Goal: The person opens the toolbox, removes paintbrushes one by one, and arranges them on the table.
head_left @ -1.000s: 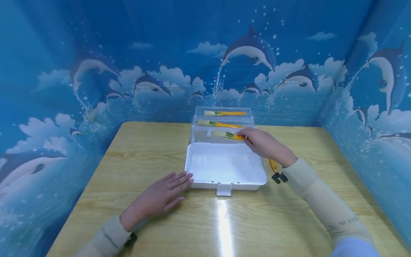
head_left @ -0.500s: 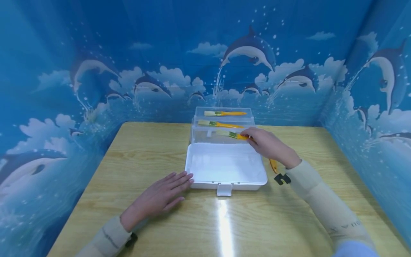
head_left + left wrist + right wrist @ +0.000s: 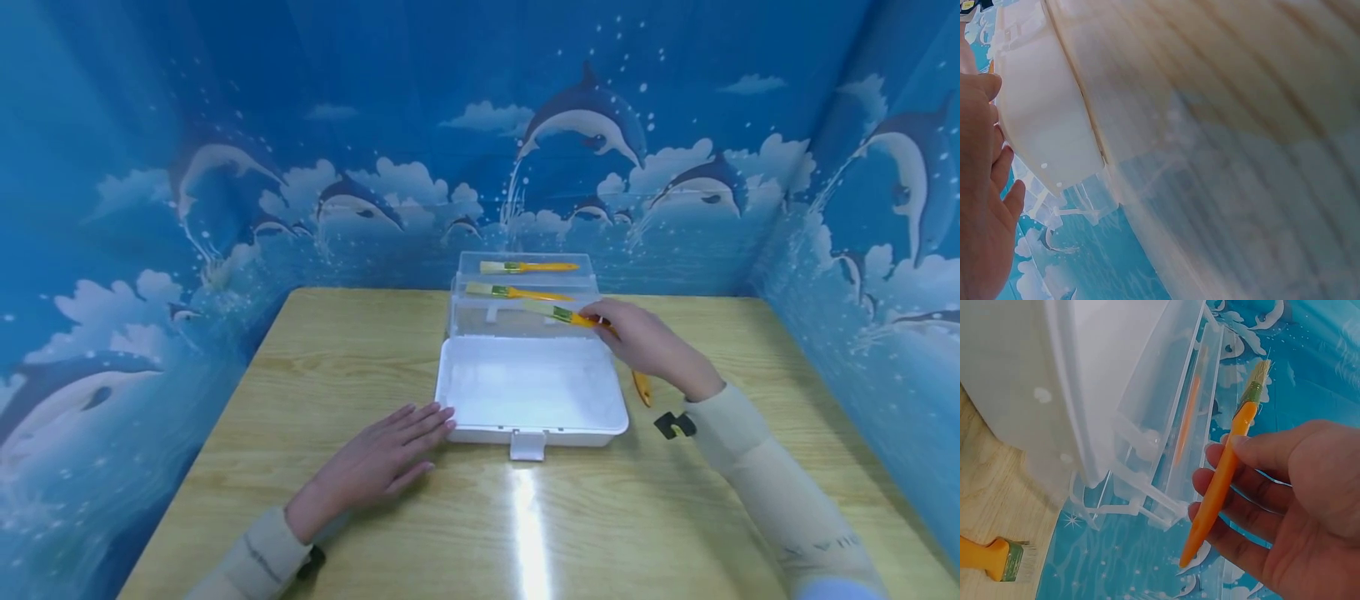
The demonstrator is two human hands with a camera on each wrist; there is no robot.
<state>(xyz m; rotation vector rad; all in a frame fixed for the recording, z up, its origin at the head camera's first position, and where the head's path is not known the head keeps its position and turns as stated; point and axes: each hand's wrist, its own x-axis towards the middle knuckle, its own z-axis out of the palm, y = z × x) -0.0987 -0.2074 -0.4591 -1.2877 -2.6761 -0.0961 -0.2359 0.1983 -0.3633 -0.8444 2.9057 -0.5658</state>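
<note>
My right hand (image 3: 645, 342) pinches a paintbrush (image 3: 1225, 472) by its orange handle between thumb and fingers. The brush has pale bristles and a green ferrule, pointing left in the head view, over the clear trays (image 3: 495, 318) of the white plastic box (image 3: 532, 383). My left hand (image 3: 375, 458) lies with straight fingers, its fingertips at the box's front left corner. Two similar paintbrushes lie in the raised trays behind: one in the top tier (image 3: 547, 267), one brush (image 3: 532, 293) in the tier below. The box's white main compartment holds nothing.
Right of the box, another orange-handled paintbrush (image 3: 988, 557) lies on the wooden table (image 3: 337, 350), partly hidden under my right hand in the head view. The box's front latch (image 3: 527, 446) hangs down. A blue dolphin-print cloth (image 3: 412, 100) stands behind and at both sides.
My right hand has drawn the pinched paintbrush a little to the right. More of the brush on the table shows from under my wrist. The left hand stays in place.
</note>
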